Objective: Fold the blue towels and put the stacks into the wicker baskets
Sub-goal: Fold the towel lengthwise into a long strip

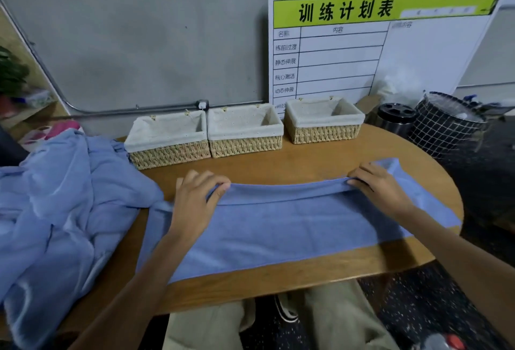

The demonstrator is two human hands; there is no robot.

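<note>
A rounded wooden table (320, 160) carries everything. Along its far edge stand three cloth-lined wicker baskets (245, 133) in a row, the left two touching, the third set apart. A blue towel (292, 227) lies spread lengthwise across the middle, reaching the right edge. A heap of unfolded blue towels (55, 204) covers the left end.

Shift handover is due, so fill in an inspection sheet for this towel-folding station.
Surface: rounded wooden table.
Job's things: blue towel spread flat, far edge lifted; heap of unfolded blue towels at left; three lined wicker baskets, no towels in them.
Clutter: nothing seen on the table.
Hands: left hand and right hand pinch the far edge.
Cables: metal conduit along the wall.
Surroundings: white schedule board, mesh bin.
</note>
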